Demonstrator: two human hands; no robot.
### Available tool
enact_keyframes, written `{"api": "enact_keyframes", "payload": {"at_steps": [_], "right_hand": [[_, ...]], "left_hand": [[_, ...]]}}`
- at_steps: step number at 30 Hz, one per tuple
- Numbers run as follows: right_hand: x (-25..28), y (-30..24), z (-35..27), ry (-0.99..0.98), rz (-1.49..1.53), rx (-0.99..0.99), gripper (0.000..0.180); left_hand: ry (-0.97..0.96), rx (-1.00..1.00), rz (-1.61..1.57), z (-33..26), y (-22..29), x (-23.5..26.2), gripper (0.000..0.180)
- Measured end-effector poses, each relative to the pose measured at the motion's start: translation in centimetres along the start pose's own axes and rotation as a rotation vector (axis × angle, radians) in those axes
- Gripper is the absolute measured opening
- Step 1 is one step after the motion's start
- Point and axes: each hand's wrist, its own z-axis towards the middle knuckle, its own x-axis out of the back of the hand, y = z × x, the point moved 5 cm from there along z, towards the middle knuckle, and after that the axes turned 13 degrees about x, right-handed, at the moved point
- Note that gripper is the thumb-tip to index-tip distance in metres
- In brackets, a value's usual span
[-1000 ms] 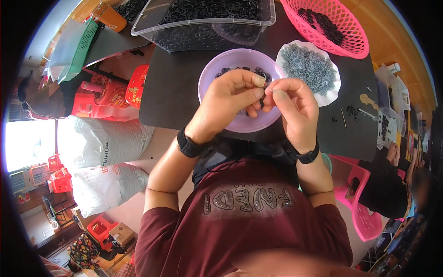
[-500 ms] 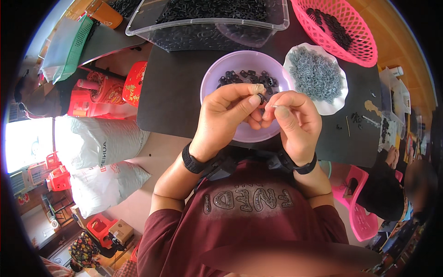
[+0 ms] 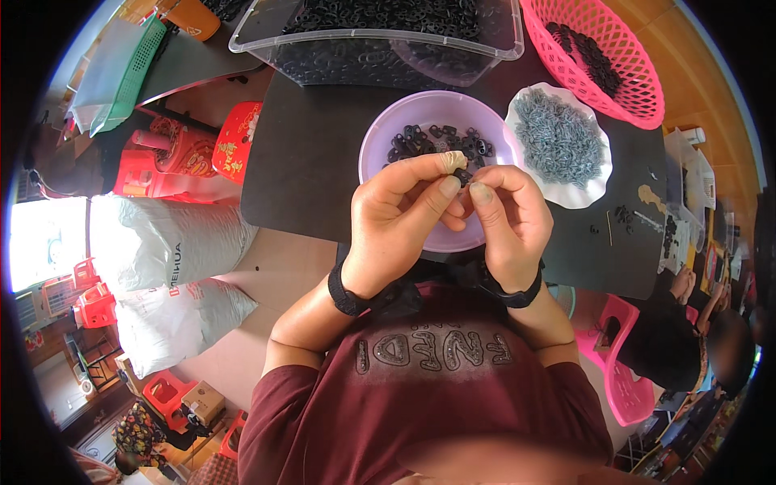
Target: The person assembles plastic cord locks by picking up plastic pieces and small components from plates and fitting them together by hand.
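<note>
My left hand (image 3: 396, 217) pinches a small black plastic part (image 3: 461, 175) between thumb and forefinger, and a pale wrap covers that forefinger's tip. Right beside it, my right hand (image 3: 517, 226) has thumb and forefinger pressed together on a tiny pale piece (image 3: 474, 183) that meets the black part's edge; the fingertips mostly hide it. Both hands are held over the near side of a lilac bowl (image 3: 369, 133), where several black plastic parts (image 3: 414, 142) lie. To its right, a white wavy-edged dish (image 3: 596, 192) is heaped with small grey translucent pieces (image 3: 558, 133).
A clear bin (image 3: 372, 61) full of black parts stands at the back of the dark table (image 3: 299, 162). A pink basket (image 3: 647, 105) sits back right. Loose black bits and a thin stick (image 3: 609, 228) lie at right. White sacks (image 3: 178, 250) stand on the left floor.
My right hand has moved left, bringing the pale piece from a short gap away up to the black part. My left hand keeps its pinch. The whole view has shifted slightly.
</note>
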Motion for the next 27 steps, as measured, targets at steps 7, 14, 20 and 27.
{"api": "enact_keyframes", "payload": {"at_steps": [7, 14, 20, 27], "right_hand": [[-0.2, -0.2, 0.0, 0.011, 0.02, 0.002, 0.009], [-0.2, 0.0, -0.2, 0.01, 0.012, -0.017, 0.006], [-0.1, 0.1, -0.2, 0.003, -0.068, 0.016, 0.006], [-0.1, -0.1, 0.1, -0.036, -0.247, 0.108, 0.006]], "left_hand": [[0.013, -0.026, 0.014, -0.1, 0.0, -0.2, 0.02], [0.076, -0.256, 0.279, -0.5, 0.9, -0.4, 0.018], [0.076, -0.343, 0.38, -0.7, 1.4, -0.8, 0.018], [0.1, -0.341, 0.377, -0.8, 1.0, -0.7, 0.019]]}}
